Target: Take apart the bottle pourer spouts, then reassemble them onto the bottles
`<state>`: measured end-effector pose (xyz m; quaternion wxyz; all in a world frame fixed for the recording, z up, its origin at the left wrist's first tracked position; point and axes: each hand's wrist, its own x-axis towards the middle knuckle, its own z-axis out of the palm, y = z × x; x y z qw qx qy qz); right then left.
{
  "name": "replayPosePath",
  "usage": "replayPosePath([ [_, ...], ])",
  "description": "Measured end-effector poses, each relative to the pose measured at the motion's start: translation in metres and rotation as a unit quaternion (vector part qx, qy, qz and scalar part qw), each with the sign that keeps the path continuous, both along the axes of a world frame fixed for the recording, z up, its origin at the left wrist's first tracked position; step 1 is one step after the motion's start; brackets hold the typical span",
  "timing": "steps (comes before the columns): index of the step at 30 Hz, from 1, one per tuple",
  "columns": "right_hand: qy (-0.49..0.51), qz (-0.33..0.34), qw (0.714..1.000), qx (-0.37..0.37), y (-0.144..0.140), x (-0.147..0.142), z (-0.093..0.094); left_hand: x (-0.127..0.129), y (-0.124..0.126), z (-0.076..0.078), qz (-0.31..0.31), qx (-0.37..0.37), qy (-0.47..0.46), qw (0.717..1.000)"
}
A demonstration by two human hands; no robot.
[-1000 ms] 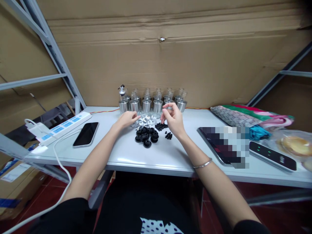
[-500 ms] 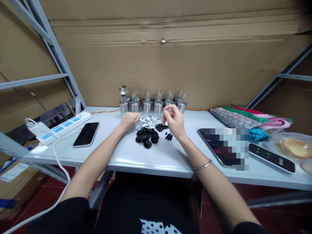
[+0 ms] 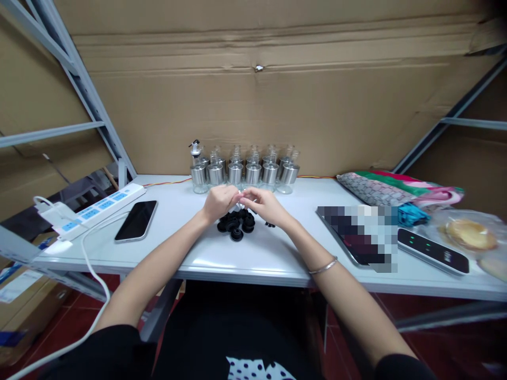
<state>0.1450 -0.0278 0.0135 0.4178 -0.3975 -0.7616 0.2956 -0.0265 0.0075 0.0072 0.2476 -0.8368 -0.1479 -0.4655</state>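
My left hand (image 3: pixel 222 203) is closed, its fingertips meeting those of my right hand (image 3: pixel 266 207) above the table. The right thumb and forefinger are pinched together at that spot. Whatever sits between the fingers is too small and covered to name. Just below lies a pile of round, ridged black stoppers (image 3: pixel 236 233). White plastic parts (image 3: pixel 236 207) peek out behind it, mostly covered by my hands. A few tiny black pieces (image 3: pixel 270 225) show beside my right wrist. Behind my hands stand rows of glass bottles with steel sleeves (image 3: pixel 253 173); the leftmost carries a pourer (image 3: pixel 195 149).
On the left of the table (image 3: pixel 237 261) are a phone (image 3: pixel 136 220) and a power strip (image 3: pixel 103 208) with a white cable. To the right lie a tablet (image 3: pixel 348 237), a black-topped device (image 3: pixel 433 252), a patterned cloth bag (image 3: pixel 380 189) and wrapped food (image 3: pixel 471 235). Cardboard (image 3: pixel 253 105) stands behind.
My right hand has moved left and down from over the small black pieces to meet my left hand. The left hand has shifted slightly right. The whole view has shifted a little.
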Motion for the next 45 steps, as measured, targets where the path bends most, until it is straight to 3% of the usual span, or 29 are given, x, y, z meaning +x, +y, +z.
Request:
replayPosePath([
  [3, 0.078, 0.044, 0.994, -0.067, 0.001, 0.0, 0.0, 0.003, -0.004, 0.0, -0.013, -0.004, 0.004, 1.0],
  [6, 0.142, 0.066, 0.982, -0.103, 0.002, 0.001, 0.002, 0.005, -0.005, -0.002, -0.024, -0.066, -0.001, 0.997],
  [11, 0.189, 0.033, 0.978, -0.076, 0.001, 0.007, 0.01, 0.005, -0.003, -0.005, -0.01, -0.238, 0.026, 0.971],
  [18, 0.153, 0.054, 0.985, -0.057, -0.004, 0.005, 0.014, 0.011, -0.007, -0.007, 0.029, -0.326, 0.1, 0.94],
  [20, 0.109, 0.034, 0.993, -0.031, -0.004, 0.009, 0.015, 0.013, -0.009, -0.008, 0.038, -0.323, 0.1, 0.94],
  [23, -0.059, -0.052, 0.996, 0.029, 0.0, 0.023, 0.017, 0.014, -0.009, -0.008, 0.048, -0.289, 0.089, 0.952],
  [25, -0.193, -0.101, 0.975, 0.048, 0.005, 0.036, 0.017, 0.013, -0.008, -0.008, 0.046, -0.263, 0.08, 0.96],
  [27, -0.286, -0.117, 0.951, 0.015, 0.01, 0.046, 0.016, 0.011, -0.007, -0.008, 0.044, -0.242, 0.075, 0.966],
  [30, -0.367, -0.116, 0.923, -0.025, 0.013, 0.053, 0.01, 0.01, -0.006, -0.008, 0.045, -0.224, 0.078, 0.97],
  [36, -0.443, -0.141, 0.885, -0.032, 0.013, 0.048, 0.002, 0.01, -0.006, -0.009, 0.053, -0.225, 0.087, 0.969],
  [39, -0.423, -0.139, 0.895, -0.027, 0.013, 0.047, 0.003, 0.01, -0.007, -0.009, 0.046, -0.221, 0.081, 0.971],
  [41, -0.358, -0.129, 0.925, -0.012, 0.011, 0.045, 0.006, 0.01, -0.007, -0.009, 0.037, -0.216, 0.077, 0.973],
  [43, -0.227, -0.092, 0.969, -0.016, 0.009, 0.042, 0.01, 0.011, -0.007, -0.009, 0.028, -0.211, 0.07, 0.974],
  [45, -0.07, -0.031, 0.996, -0.049, 0.005, 0.038, 0.015, 0.011, -0.007, -0.009, 0.023, -0.213, 0.064, 0.975],
])
